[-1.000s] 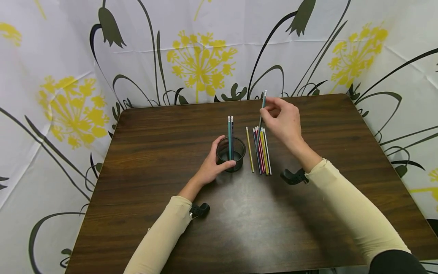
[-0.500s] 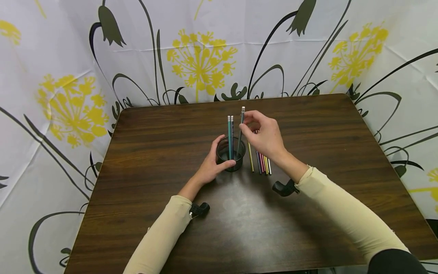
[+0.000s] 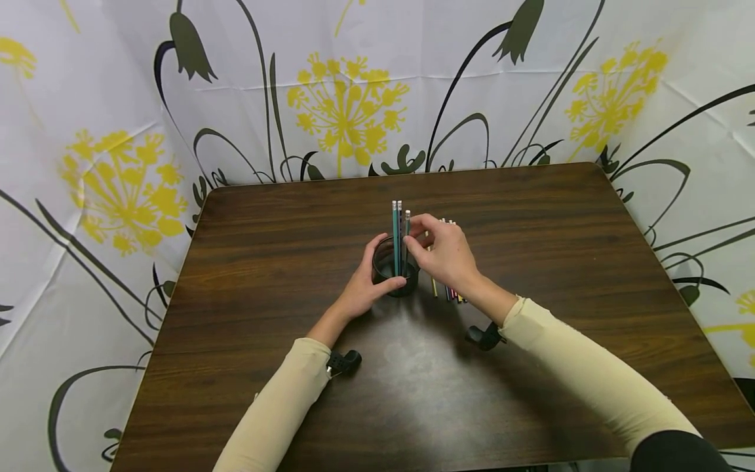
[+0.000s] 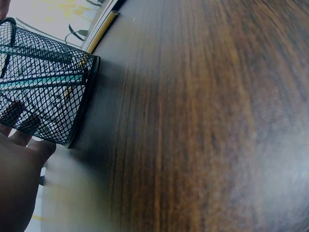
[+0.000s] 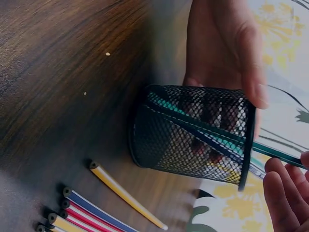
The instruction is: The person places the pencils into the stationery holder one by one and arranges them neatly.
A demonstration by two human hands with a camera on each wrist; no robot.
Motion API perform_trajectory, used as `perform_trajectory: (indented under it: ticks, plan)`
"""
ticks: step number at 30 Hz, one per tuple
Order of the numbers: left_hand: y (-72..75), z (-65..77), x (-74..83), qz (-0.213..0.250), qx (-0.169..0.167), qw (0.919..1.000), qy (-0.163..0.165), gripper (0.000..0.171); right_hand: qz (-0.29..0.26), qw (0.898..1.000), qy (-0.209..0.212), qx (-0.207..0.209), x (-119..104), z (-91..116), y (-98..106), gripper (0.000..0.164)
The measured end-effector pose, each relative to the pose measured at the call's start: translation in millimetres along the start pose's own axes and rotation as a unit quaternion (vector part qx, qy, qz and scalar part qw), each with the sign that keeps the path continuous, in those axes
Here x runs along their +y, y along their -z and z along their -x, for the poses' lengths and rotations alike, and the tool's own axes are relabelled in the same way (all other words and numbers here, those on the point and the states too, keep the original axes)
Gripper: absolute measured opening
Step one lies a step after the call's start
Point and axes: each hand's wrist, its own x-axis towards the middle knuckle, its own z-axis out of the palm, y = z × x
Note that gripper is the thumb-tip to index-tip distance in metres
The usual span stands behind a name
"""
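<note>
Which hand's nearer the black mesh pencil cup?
Left. The left hand grips the black mesh pencil cup round its left side; the right hand is above the rim, apart from it, pinching an eraser-tipped pencil that reaches into the cup.

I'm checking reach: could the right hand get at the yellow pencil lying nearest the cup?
Probably yes: the right hand is close by and nothing lies on the yellow pencil, though the fingers pinch another pencil in the mesh cup.
</note>
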Motion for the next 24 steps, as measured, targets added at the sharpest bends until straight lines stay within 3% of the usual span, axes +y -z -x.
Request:
perform_trajectory:
  ticks: [24]
  plan:
    - [1.3,-0.5,4.2,-0.011,-0.003,0.9997,0.021,0.081,0.045,0.995,-0.086,-0.012,12.9,-16.5,-8.9,0.026]
